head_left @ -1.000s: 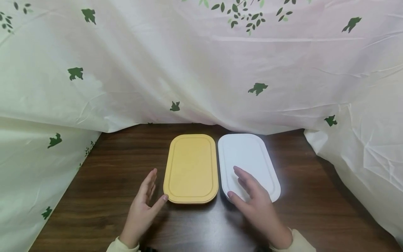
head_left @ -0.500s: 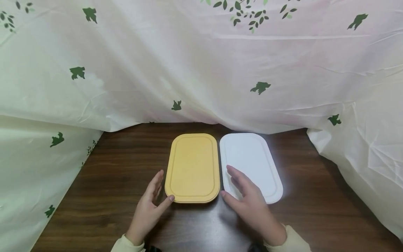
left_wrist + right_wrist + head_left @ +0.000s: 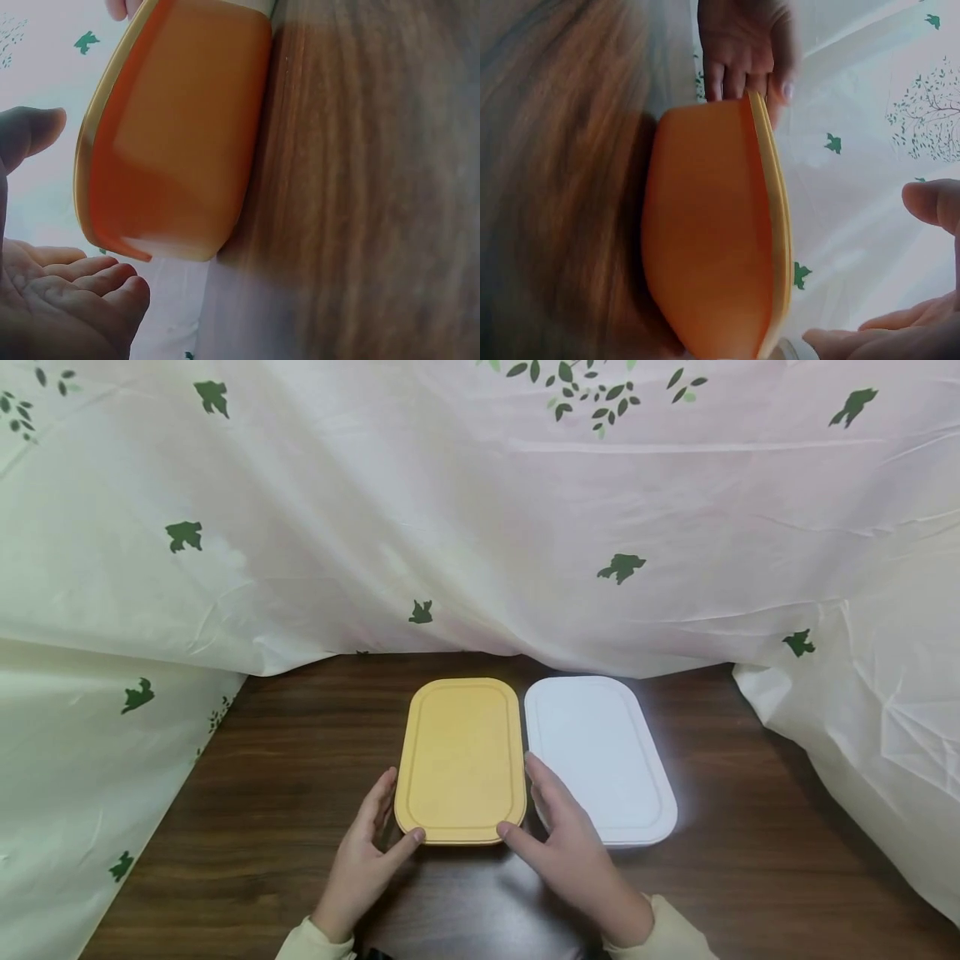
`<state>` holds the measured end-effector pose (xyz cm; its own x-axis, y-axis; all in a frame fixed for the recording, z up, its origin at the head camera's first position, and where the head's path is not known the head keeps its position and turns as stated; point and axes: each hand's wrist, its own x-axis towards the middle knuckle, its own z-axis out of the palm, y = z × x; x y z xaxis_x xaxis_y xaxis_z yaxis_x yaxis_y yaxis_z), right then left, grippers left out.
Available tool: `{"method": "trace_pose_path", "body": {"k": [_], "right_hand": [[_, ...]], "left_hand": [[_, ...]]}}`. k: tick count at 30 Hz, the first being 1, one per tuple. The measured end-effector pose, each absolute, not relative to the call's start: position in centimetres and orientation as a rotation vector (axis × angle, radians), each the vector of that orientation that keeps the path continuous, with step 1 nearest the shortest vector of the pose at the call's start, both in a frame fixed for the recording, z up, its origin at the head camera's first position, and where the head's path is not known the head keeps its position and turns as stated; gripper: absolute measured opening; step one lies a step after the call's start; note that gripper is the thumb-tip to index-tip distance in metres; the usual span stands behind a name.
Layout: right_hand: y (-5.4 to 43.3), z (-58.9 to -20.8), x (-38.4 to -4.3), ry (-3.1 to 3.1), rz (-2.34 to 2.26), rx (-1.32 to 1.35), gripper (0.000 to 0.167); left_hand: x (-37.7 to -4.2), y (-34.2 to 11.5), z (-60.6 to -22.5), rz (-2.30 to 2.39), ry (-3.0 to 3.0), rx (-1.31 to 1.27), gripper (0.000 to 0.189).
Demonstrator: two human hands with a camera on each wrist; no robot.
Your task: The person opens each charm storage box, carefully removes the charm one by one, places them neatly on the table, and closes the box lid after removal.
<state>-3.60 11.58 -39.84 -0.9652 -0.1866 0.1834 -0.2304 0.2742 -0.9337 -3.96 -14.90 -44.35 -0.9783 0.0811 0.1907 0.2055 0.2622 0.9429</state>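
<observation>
A rectangular food container with rounded corners has a yellow lid [image 3: 461,760] and orange sides [image 3: 709,232]; it stands on the dark wooden table [image 3: 322,735]. My left hand [image 3: 363,852] is at its near left corner, thumb and fingers spread apart. On the opposite side, my right hand [image 3: 566,852] has its thumb at the near right corner of the lid and its fingers along the right edge. The left wrist view shows the left fingers [image 3: 90,289] loosely extended beside the container's wall. A white-lidded container [image 3: 600,760] stands close on the right, partly behind my right hand.
White cloth [image 3: 487,527] printed with green birds and leaves hangs behind the table and along both sides. Its lower edge meets the tabletop just beyond the two containers.
My right hand has moved left, from over the white container to the yellow container's right edge. My left hand has shifted slightly right, closer to the yellow container. Both containers stay put.
</observation>
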Motion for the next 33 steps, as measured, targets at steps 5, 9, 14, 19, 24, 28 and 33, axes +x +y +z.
{"method": "trace_pose_path", "body": {"k": [5, 9, 14, 19, 24, 28, 33], "right_hand": [[10.6, -39.9, -3.7, -2.541, 1.711, 0.374, 0.096], [9.8, -39.9, -3.6, -2.602, 1.642, 0.307, 0.098], [9.1, -40.1, -3.3, -2.615, 1.667, 0.293, 0.101], [8.8, -40.3, -3.3, -2.615, 1.68, 0.286, 0.105], [8.7, -40.7, -3.4, -2.6, 1.678, 0.277, 0.101], [8.8, -41.1, -3.6, -2.592, 1.683, 0.275, 0.098], [8.9, -41.2, -3.9, -2.6, 1.695, 0.29, 0.097]], "left_hand": [[-4.0, -14.8, -44.6, -1.869, -2.403, -0.266, 0.086], [-4.0, -14.7, -44.7, -1.896, -2.392, -0.274, 0.087], [-4.0, -14.6, -44.9, -1.925, -2.384, -0.285, 0.089], [-4.1, -14.7, -45.0, -1.928, -2.396, -0.289, 0.09], [-4.2, -14.8, -45.1, -1.932, -2.395, -0.302, 0.092], [-4.2, -15.0, -45.1, -1.957, -2.375, -0.32, 0.094], [-4.2, -15.3, -45.2, -1.968, -2.364, -0.324, 0.096]]}}
